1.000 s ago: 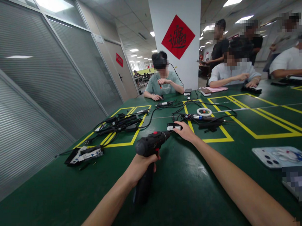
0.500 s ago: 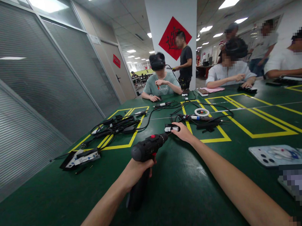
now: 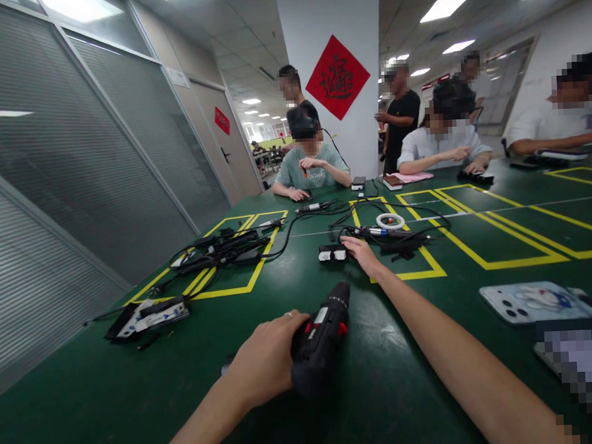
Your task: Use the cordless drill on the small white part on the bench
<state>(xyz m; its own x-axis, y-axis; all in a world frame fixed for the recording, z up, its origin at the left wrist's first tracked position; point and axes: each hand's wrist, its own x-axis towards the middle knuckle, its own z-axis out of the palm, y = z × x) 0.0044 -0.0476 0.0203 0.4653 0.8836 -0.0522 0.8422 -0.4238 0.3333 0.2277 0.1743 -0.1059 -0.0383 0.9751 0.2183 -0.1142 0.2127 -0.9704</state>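
Observation:
My left hand (image 3: 272, 350) grips a black cordless drill (image 3: 321, 345) with red buttons. The drill is turned onto its side, low over the green table, its chuck pointing away from me; whether it touches the tabletop I cannot tell. Farther on sits a small black-and-white block (image 3: 332, 253). My right hand (image 3: 363, 253) is at the block's right side with its fingers stretched out, not wrapped round it. Whether the fingertips touch the block is unclear. Behind my right hand lie a blue-and-black pen-like tool (image 3: 382, 231) and a white ring (image 3: 390, 222).
Black cables and tools (image 3: 228, 248) are heaped at the left, with a black-and-white pouch (image 3: 146, 320) in front. A phone in a patterned case (image 3: 537, 302) lies at the right. Yellow tape (image 3: 518, 263) marks boxes on the table (image 3: 196, 396). Several people sit or stand beyond.
My left hand has rolled the drill from upright onto its side, moving it lower and right. My right hand's fingers have come off the block and straightened.

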